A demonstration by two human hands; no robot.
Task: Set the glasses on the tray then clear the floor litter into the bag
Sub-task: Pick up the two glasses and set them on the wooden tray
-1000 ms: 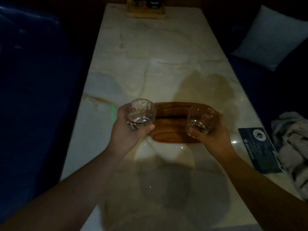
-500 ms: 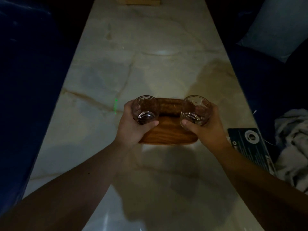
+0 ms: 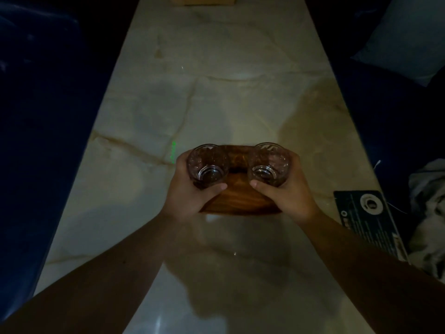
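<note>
**Head view: a glass in each hand over the wooden tray**

Head camera footage looks down a long marble table in dim light, with both bare forearms reaching forward from the near edge. The left hand is wrapped around the left glass; its thumb lies across the near side of the glass and the other fingers curl round the far-left side, mostly hidden behind it. The right hand grips the right glass the same way, thumb pressed on the near side, remaining fingers curved round the outer wall. Both glasses are clear, patterned tumblers, upright with mouths facing the camera, side by side with a narrow gap between them.

Directly under and between the two thumbs sits the wooden tray, its near rim showing below the knuckles and its far rim just visible between the glass mouths. Whether the glass bases touch the tray floor cannot be told from this angle.

Just outside the left hand's fingers a small green light mark shows on the marble. Beyond the right wrist, near the table's edge, lies a dark printed card, and past it a crumpled pale cloth on the blue seat. A light cushion rests further off on that side.
</note>
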